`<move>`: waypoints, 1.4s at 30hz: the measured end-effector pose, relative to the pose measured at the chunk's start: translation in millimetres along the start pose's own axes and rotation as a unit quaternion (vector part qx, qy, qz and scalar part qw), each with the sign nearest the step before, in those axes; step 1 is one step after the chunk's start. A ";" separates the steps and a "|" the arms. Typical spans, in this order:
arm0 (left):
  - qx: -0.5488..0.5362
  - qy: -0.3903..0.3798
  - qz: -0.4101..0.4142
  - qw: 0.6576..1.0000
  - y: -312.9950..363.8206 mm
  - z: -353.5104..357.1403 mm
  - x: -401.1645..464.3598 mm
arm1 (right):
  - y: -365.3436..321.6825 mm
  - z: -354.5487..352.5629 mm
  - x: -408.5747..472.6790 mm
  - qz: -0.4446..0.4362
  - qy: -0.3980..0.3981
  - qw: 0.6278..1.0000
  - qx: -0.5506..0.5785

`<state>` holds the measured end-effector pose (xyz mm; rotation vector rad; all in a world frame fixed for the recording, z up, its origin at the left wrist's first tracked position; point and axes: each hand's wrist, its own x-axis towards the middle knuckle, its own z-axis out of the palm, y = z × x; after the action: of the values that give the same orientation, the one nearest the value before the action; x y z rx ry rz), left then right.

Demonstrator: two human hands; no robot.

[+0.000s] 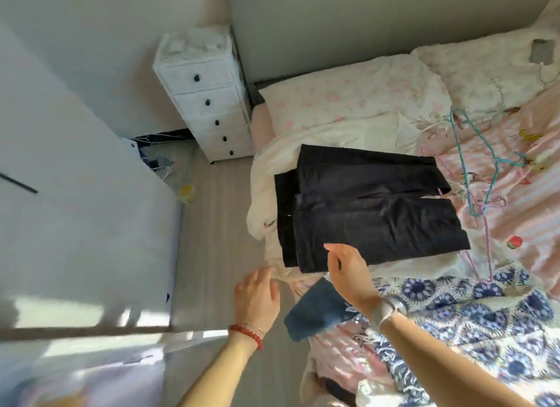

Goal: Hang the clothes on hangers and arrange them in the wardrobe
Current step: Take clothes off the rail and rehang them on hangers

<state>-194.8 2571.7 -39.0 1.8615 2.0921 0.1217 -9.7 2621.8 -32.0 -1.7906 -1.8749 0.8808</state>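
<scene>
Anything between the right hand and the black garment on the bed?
Nothing visible. The right hand hovers open at the near edge of the black garment, which lies on top of the bedding. The hangers lie beside it, toward the far side.

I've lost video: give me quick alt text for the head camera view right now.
Folded black trousers lie on a bed, with the right hand open at their near edge and the left hand touching cream fabric at the bed's edge. Thin wire hangers lie beyond the trousers; a white drawer unit stands by the wall.
</scene>
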 end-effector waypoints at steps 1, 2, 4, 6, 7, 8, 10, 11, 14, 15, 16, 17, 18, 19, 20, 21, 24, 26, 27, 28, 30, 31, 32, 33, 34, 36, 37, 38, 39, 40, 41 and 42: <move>-0.001 0.003 -0.026 1.000 -21.2 -5.3 -24.0 | -19.4 16.0 -14.3 -0.025 -0.028 0.999 -0.008; 0.001 0.014 -0.048 0.999 -42.7 -10.5 -47.4 | -39.0 32.4 -28.9 -0.050 -0.062 0.997 -0.020; -0.002 0.050 -0.088 0.995 -87.3 -24.9 -95.1 | -78.4 66.3 -59.6 -0.102 -0.134 0.984 -0.052; -0.030 0.100 -0.130 0.986 -129.3 -46.9 -148.7 | -116.6 101.3 -92.1 -0.169 -0.189 0.963 -0.093; -0.047 0.145 -0.142 0.978 -149.3 -56.2 -177.3 | -134.8 118.8 -108.9 -0.202 -0.212 0.950 -0.111; -0.059 0.192 -0.157 0.967 -169.5 -64.9 -208.0 | -153.3 136.2 -126.8 -0.228 -0.231 0.938 -0.121; -0.063 0.241 -0.210 0.945 -207.6 -80.9 -269.3 | -191.1 168.7 -163.5 -0.265 -0.251 0.924 -0.115; -0.057 0.251 -0.250 0.933 -225.5 -89.7 -297.1 | -210.5 184.1 -180.8 -0.288 -0.260 0.916 -0.104; -0.026 0.297 -0.354 0.886 -275.8 -113.6 -376.7 | -271.5 225.5 -231.0 -0.374 -0.299 0.874 -0.082; -0.012 0.315 -0.376 0.871 -289.2 -121.9 -401.4 | -291.5 237.8 -246.6 -0.399 -0.307 0.861 -0.076; -0.003 0.330 -0.399 0.855 -300.5 -129.7 -424.8 | -310.9 250.1 -261.5 -0.424 -0.311 0.848 -0.072; 0.004 0.341 -0.425 0.838 -310.5 -137.5 -446.5 | -330.0 261.9 -275.4 -0.448 -0.315 0.834 -0.068; 0.013 0.353 -0.446 0.822 -319.5 -144.7 -466.7 | -348.9 273.1 -288.9 -0.470 -0.323 0.819 -0.065; 0.021 0.369 -0.465 0.805 -327.7 -151.2 -486.2 | -367.8 283.7 -302.7 -0.490 -0.335 0.803 -0.061; 0.026 0.385 -0.480 0.788 -335.9 -157.0 -504.5 | -386.6 293.5 -316.0 -0.505 -0.348 0.788 -0.054; 0.029 0.400 -0.493 0.772 -344.1 -162.8 -521.5 | -405.9 302.6 -329.1 -0.517 -0.359 0.776 -0.046; 0.053 0.455 -0.509 0.729 -365.1 -182.5 -565.0 | -466.7 327.8 -368.9 -0.545 -0.391 0.742 -0.010; 0.080 0.483 -0.528 0.694 -378.9 -199.1 -588.7 | -508.9 343.3 -396.7 -0.559 -0.413 0.718 0.023; 0.096 0.493 -0.539 0.676 -386.3 -208.3 -598.8 | -530.6 350.6 -410.7 -0.564 -0.425 0.706 0.043; 0.120 0.501 -0.548 0.659 -394.7 -218.0 -608.5 | -552.7 358.1 -424.4 -0.570 -0.437 0.693 0.063; 0.181 0.499 -0.565 0.631 -411.9 -236.5 -625.1 | -595.6 371.4 -451.0 -0.584 -0.457 0.665 0.092; 0.204 0.491 -0.576 0.622 -421.8 -245.1 -632.8 | -616.4 377.5 -464.1 -0.586 -0.468 0.652 0.107; 0.213 0.479 -0.589 0.615 -431.9 -252.7 -639.3 | -636.1 382.6 -477.1 -0.580 -0.484 0.644 0.122; 0.210 0.466 -0.605 0.610 -441.6 -258.6 -644.4 | -653.7 386.9 -489.5 -0.568 -0.499 0.640 0.136; 0.197 0.453 -0.623 0.606 -450.8 -262.8 -648.5 | -669.6 392.4 -501.7 -0.558 -0.509 0.640 0.143; 0.179 0.425 -0.653 0.600 -466.8 -264.6 -653.2 | -693.9 405.5 -522.7 -0.553 -0.510 0.646 0.130; 0.175 0.411 -0.664 0.599 -472.8 -262.4 -654.0 | -702.0 411.8 -530.9 -0.556 -0.507 0.650 0.108; 0.169 0.404 -0.671 0.599 -477.5 -258.8 -654.5 | -707.7 417.2 -537.4 -0.560 -0.501 0.655 0.079; 0.160 0.407 -0.671 0.598 -481.2 -255.2 -655.1 | -711.4 421.2 -541.8 -0.566 -0.492 0.659 0.053; 0.154 0.416 -0.668 0.597 -484.0 -252.8 -656.2 | -713.3 424.3 -544.6 -0.570 -0.483 0.663 0.039; 0.152 0.426 -0.664 0.595 -486.3 -251.3 -657.9 | -713.4 426.5 -545.6 -0.570 -0.475 0.669 0.039; 0.149 0.434 -0.661 0.594 -488.0 -250.7 -659.4 | -713.0 427.3 -545.4 -0.562 -0.468 0.680 0.045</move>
<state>-677.1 1898.5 184.7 -0.3551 3.6946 0.3455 -766.2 2027.2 218.1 0.3019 -2.7647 1.3319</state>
